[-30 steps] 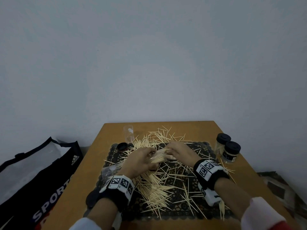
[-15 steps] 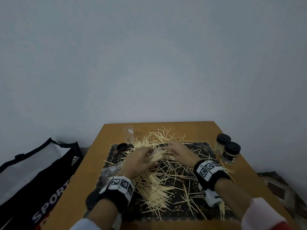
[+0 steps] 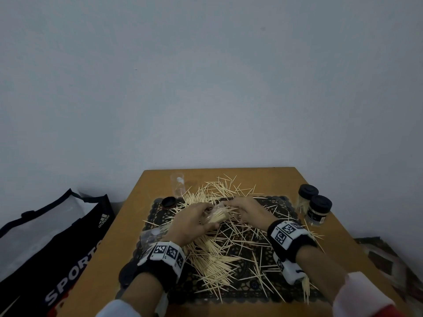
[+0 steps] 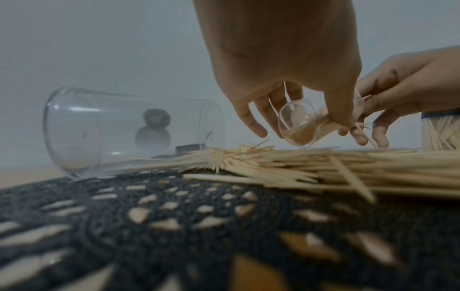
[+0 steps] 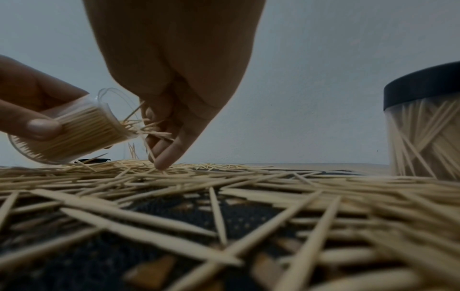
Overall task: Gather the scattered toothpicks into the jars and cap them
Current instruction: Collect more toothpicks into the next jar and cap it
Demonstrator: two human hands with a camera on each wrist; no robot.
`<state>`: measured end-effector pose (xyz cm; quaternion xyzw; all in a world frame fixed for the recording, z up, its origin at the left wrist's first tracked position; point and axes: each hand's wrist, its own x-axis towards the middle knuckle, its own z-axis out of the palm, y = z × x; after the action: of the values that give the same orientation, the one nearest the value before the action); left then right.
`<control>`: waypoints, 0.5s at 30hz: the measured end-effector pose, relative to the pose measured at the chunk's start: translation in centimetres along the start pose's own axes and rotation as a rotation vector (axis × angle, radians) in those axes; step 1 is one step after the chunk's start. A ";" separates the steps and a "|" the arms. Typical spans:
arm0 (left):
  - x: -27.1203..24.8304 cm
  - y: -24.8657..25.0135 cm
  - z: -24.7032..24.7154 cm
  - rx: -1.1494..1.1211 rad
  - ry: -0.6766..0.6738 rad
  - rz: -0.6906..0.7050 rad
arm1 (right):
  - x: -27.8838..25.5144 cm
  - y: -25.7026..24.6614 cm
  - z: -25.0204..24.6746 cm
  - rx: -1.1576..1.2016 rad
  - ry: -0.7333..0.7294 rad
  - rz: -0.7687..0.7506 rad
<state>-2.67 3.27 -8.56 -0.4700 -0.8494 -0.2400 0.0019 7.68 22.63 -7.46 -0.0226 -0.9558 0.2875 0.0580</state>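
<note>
My left hand [image 3: 201,217] grips a clear jar [image 3: 218,217] tilted on its side above the black lace mat [image 3: 281,202]. The jar [image 5: 74,133] is partly packed with toothpicks. My right hand [image 3: 235,205] is at its mouth and pinches a few toothpicks [image 5: 154,130] that stick out of the opening. One right fingertip [image 5: 161,165] touches the pile below. Several loose toothpicks [image 3: 217,259] cover the mat and the wooden table [image 3: 263,177]. In the left wrist view the jar [image 4: 303,126] hangs just above the pile [image 4: 323,167].
Two black-capped jars of toothpicks [image 3: 307,197] [image 3: 319,210] stand at the right. An empty jar [image 3: 178,184] stands at the back left beside a loose black cap [image 3: 168,201]. Another empty jar [image 4: 99,128] lies on the mat's left. A sports bag [image 3: 45,248] sits left of the table.
Both hands stay together at the tilted jar. The right fingers have shifted slightly at its mouth; nothing else has moved.
</note>
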 end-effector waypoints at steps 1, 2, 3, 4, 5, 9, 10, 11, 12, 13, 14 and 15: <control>0.0 -0.1 0.0 0.000 0.005 -0.003 | 0.1 0.0 0.1 0.022 -0.016 0.004; 0.0 -0.1 0.0 0.000 0.011 -0.004 | 0.1 0.0 0.2 0.053 -0.028 0.015; 0.0 -0.1 0.0 0.001 0.018 -0.003 | 0.2 0.1 0.2 0.085 -0.033 0.031; 0.0 0.0 0.0 0.002 0.023 -0.003 | 0.2 0.2 0.3 0.108 -0.034 0.049; 0.0 0.0 0.0 0.002 0.030 -0.002 | 0.2 0.3 0.4 0.125 -0.035 0.063; 0.0 -0.1 0.0 0.000 0.025 0.000 | 0.3 0.2 0.6 0.118 -0.018 0.077; 0.0 -0.1 -0.1 -0.002 0.018 0.002 | 0.3 0.2 0.5 0.110 0.008 0.077; 0.0 -0.1 -0.1 -0.007 0.011 0.005 | 0.2 0.1 0.3 0.099 0.047 0.075; 0.0 0.0 -0.1 -0.016 0.002 0.010 | 0.1 0.1 0.2 0.079 0.093 0.066; 0.1 0.0 0.0 -0.026 -0.007 0.016 | 0.1 0.1 0.0 0.056 0.139 0.049; 0.0 0.0 0.0 -0.035 -0.017 0.022 | 0.0 0.1 -0.1 0.030 0.171 0.030; 0.0 0.0 0.0 -0.041 -0.023 0.026 | -0.1 0.1 -0.2 0.013 0.188 0.015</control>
<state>-2.65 3.31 -8.54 -0.4835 -0.8382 -0.2520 -0.0143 7.80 22.76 -7.38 -0.0560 -0.9441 0.2906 0.1454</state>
